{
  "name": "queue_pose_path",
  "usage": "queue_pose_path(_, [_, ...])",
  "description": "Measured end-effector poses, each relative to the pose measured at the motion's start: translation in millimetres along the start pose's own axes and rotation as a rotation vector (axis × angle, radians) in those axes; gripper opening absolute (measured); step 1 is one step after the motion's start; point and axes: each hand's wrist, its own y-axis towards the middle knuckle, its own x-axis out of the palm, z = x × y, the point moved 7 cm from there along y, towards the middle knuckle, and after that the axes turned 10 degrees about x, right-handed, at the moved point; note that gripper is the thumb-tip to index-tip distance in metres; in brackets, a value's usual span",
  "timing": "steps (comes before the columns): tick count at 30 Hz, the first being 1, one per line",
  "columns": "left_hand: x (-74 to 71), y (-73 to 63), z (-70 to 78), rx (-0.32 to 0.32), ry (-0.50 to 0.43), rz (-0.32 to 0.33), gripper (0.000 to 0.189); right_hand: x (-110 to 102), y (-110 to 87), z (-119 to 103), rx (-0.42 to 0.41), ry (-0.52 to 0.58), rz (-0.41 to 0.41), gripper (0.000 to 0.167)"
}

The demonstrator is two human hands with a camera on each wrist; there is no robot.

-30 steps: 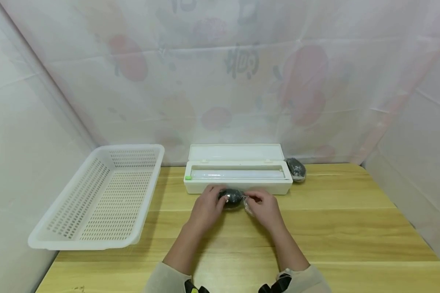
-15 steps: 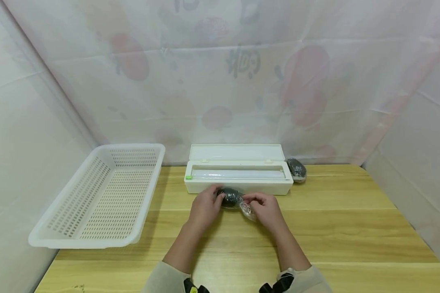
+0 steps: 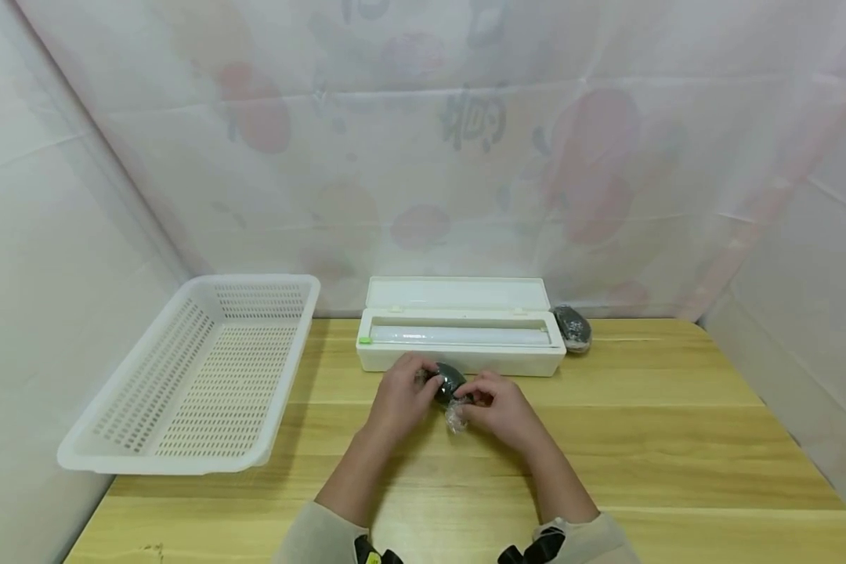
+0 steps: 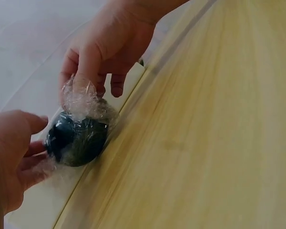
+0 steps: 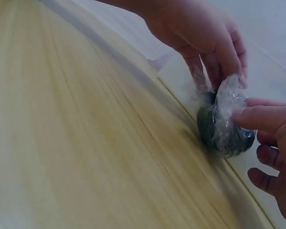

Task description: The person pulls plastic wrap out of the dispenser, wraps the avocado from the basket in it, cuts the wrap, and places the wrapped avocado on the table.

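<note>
A dark green, rounded thing like an avocado (image 3: 449,381), wrapped in cling film, is held just in front of a white cling film dispenser (image 3: 465,361). My left hand (image 3: 399,397) grips its left end between thumb and fingers. With thumb and fingertips, my right hand (image 3: 505,409) pinches the loose cling film (image 3: 455,417) at the other end. Both wrist views show the crumpled film (image 4: 84,98) bunched over one end of the dark thing (image 5: 207,126). Its underside is partly hidden.
The dispenser's lid (image 3: 458,292) stands raised, with a film roll (image 3: 458,335) inside. Against its right end lies a second dark wrapped thing (image 3: 573,329). A white perforated basket (image 3: 162,464) stands on the left of the wooden table (image 3: 663,439). Fabric walls enclose the back and sides.
My right hand has moved left, bringing the loose film tail in towards the front of the dark wrapped thing. That thing has turned slightly in my left hand, which stays nearly in place.
</note>
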Motion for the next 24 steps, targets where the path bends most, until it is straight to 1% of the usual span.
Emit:
queue_pose_path(2, [1.3, -0.5, 0.7, 0.016, -0.025, -0.046, 0.016, 0, -0.2, -2, -0.025, -0.008, 0.016, 0.018])
queue_pose_path(4, [2.1, -1.2, 1.3, 0.044, -0.043, -0.092, 0.024, 0, -0.6, -2, -0.056, -0.011, 0.035, 0.017])
queue_pose_path(5, [2.5, -1.6, 1.5, 0.059, -0.037, -0.114, 0.03, -1, -0.9, -3, -0.074, -0.011, 0.047, 0.018])
queue_pose_path(6, [2.8, -1.8, 2.4, 0.088, -0.018, -0.134, 0.035, -1, -1.3, -4, -0.091, -0.012, 0.057, 0.018])
queue_pose_path(8, [3.3, -2.6, 5.7, 0.156, 0.058, -0.165, 0.045, -2, -1.7, -4, -0.1, -0.002, 0.077, 0.02])
queue_pose_path(10, [4.0, -5.1, 11.1, 0.216, 0.172, -0.192, 0.052, -1, -2.0, -4, -0.096, 0.017, 0.085, 0.02])
queue_pose_path(12, [4.4, -8.5, 17.6, 0.265, 0.287, -0.2, 0.058, 0, -1.8, -3, -0.076, 0.039, 0.089, 0.019])
queue_pose_path(13, [4.0, -10.8, 20.3, 0.272, 0.326, -0.194, 0.06, 1, -1.9, -3, -0.068, 0.047, 0.089, 0.017])
queue_pose_path(15, [2.6, -16.3, 23.0, 0.255, 0.369, -0.167, 0.062, 4, -2.1, -2, -0.053, 0.063, 0.086, 0.014])
queue_pose_path(17, [1.5, -20.9, 24.1, 0.23, 0.338, -0.133, 0.059, 5, -2.6, -1, -0.037, 0.073, 0.094, 0.013])
queue_pose_path(18, [1.8, -23.1, 23.5, 0.213, 0.304, -0.125, 0.055, 5, -3.0, -1, -0.027, 0.078, 0.098, 0.012])
queue_pose_path(21, [5.2, -27.7, 19.1, 0.15, 0.153, -0.131, 0.039, 6, -4.2, 0, 0.012, 0.102, 0.101, 0.012])
queue_pose_path(24, [8.5, -28.4, 12.7, 0.088, -0.011, -0.137, 0.021, 6, -6.7, -2, 0.058, 0.13, 0.076, 0.009])
